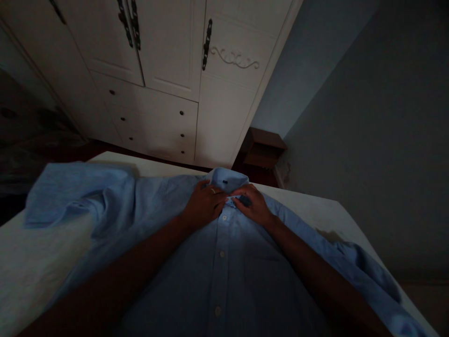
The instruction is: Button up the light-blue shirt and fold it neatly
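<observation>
1. Shirt (182,276) is spread on the desk (315,210), lower centre, partly hidden by forearms (140,262).
2. Collar (233,176) front is pinched in the grip of left hand (206,203) and right hand (255,206).
3. Upper left is filled by wardrobe (168,56).

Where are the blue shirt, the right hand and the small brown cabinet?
Blue shirt (250,262): head view, on its front beside the button row.
Right hand (257,204): head view, on the back of the hand.
Small brown cabinet (268,139): head view, on its top.
</observation>
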Demonstrator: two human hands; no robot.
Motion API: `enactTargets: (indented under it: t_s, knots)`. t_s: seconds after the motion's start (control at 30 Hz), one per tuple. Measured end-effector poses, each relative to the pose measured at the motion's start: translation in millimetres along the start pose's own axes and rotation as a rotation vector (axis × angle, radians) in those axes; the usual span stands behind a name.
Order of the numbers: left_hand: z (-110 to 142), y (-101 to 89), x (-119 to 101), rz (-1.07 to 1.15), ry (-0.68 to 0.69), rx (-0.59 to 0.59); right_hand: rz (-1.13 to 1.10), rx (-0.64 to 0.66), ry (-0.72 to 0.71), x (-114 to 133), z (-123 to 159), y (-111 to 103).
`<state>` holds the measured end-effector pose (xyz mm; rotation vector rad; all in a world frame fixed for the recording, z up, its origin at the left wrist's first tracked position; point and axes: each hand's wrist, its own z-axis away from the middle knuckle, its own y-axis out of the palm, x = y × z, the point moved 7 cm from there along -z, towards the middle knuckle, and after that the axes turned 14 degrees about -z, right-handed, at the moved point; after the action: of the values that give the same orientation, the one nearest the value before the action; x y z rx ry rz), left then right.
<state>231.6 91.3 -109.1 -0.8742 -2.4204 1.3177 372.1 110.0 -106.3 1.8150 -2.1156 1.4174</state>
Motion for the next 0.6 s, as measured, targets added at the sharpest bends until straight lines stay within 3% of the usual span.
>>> enactTargets:
  t_s: [0.4,0.53,0.6]
  knots:
    - [-2,-2.0,3,0.059,-0.016,-0.018,0.065,-0.116,-0.047,4,0,-8]
    - [-2,-4.9,5,0.07,-0.037,-0.046,0.031,-0.195,0.016,12,-3,-20]
    - [-3,-5.5,7,0.083,-0.059,-0.063,-0.109,-0.169,0.137,14,-7,-20]
